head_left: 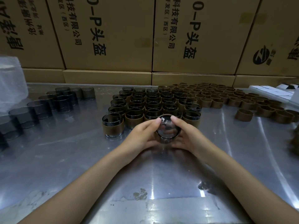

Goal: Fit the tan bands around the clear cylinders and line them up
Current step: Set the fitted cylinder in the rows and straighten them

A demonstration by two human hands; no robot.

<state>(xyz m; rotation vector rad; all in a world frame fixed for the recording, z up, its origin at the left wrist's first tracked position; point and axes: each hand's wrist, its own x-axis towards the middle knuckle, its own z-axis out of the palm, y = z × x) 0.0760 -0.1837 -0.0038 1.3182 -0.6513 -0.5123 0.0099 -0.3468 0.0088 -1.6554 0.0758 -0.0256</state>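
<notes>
Both hands, left (142, 136) and right (182, 135), grip one glass cylinder (167, 130) tilted toward the camera, probably to work its tan band (161, 139) on evenly.

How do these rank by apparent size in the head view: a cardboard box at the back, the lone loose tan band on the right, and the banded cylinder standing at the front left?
1. Cardboard box, clearly largest.
2. Banded cylinder.
3. Loose tan band, smallest, though it sits slightly farther away.
</notes>
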